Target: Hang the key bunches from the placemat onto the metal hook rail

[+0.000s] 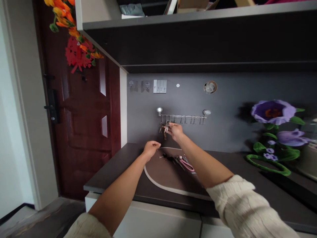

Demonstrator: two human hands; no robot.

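A metal hook rail (183,115) is fixed to the grey wall above a dark counter (119,172). My right hand (176,131) is raised to the rail's left end, fingers pinched on a bunch of keys (164,127) that hangs at the hooks there. My left hand (151,147) hovers lower, just above the counter, its fingers curled closed; whether anything is in it I cannot make out. On the counter lies a round brown mat with a pale rim (158,183). Another key bunch with a pink strap (182,161) rests on the mat, under my right forearm.
A dark red door (84,125) with a black handle stands at the left, with red and orange decorations (76,49) above. A shelf (198,36) overhangs the counter. Purple artificial flowers (274,132) stand at the right. Switches (159,86) sit on the wall.
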